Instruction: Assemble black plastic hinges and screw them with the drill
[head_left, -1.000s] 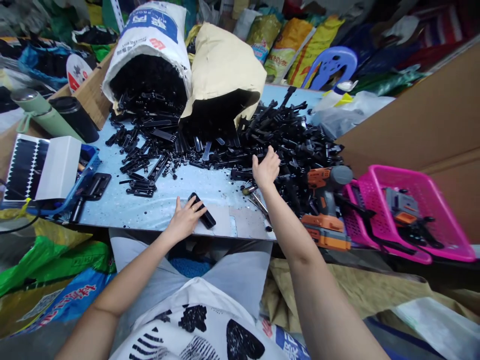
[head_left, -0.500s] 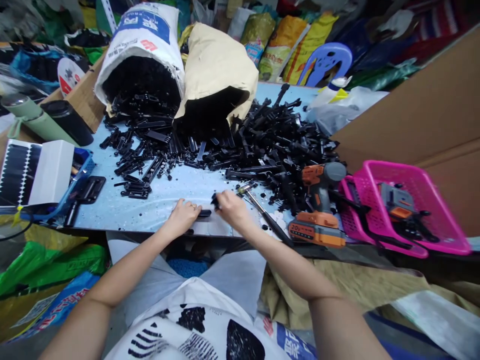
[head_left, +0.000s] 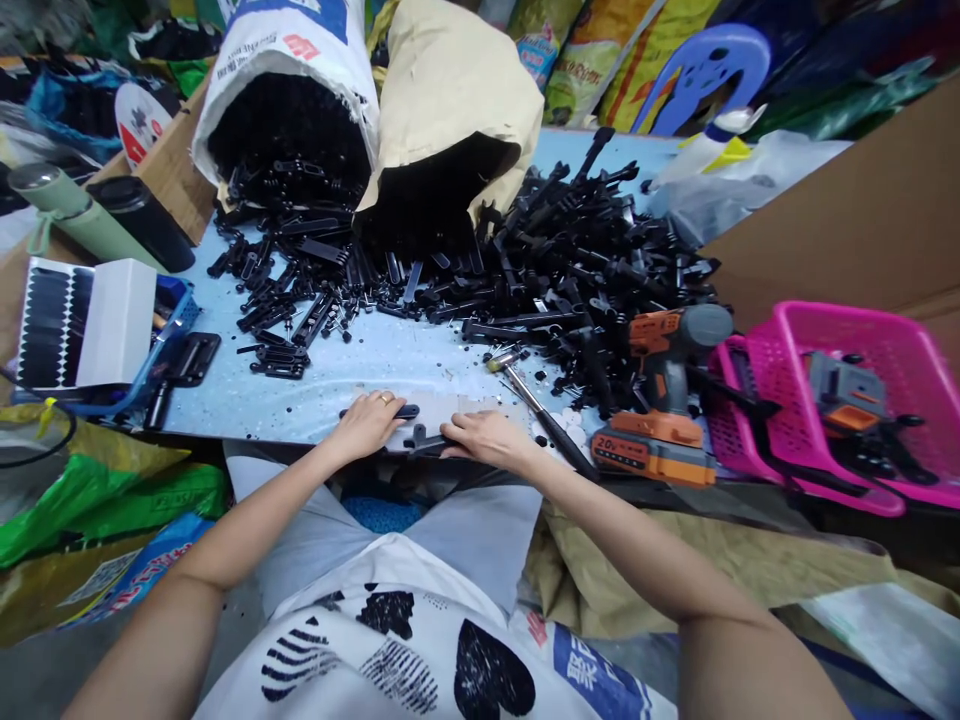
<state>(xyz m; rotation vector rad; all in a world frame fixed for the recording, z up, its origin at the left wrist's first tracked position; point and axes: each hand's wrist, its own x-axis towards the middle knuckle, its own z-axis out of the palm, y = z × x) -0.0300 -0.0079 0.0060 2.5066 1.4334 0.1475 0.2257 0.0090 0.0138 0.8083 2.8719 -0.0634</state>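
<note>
My left hand (head_left: 364, 424), a ring on one finger, is closed on a flat black plastic bar (head_left: 407, 411) near the table's front edge. The bar's rounded end sticks out past the fingertips. Just to the right, my right hand (head_left: 489, 438) grips one end of a black plastic bracket (head_left: 424, 438) with a small upright lug. The two pieces lie close to each other. A hammer (head_left: 541, 408) rests to the right of my right hand, and beyond it stands an orange and grey cordless drill (head_left: 660, 395).
A large heap of black plastic parts (head_left: 570, 260) covers the table's back, spilling from a white sack (head_left: 292, 50) and a beige sack (head_left: 450, 90). A pink basket (head_left: 892, 330) stands at right; a blue basket (head_left: 184, 300) and bottles (head_left: 146, 220) at left.
My right hand has come down toward the front edge and now has the black bracket in its fingers. My left hand stays on the bar. The camera view has shifted slightly.
</note>
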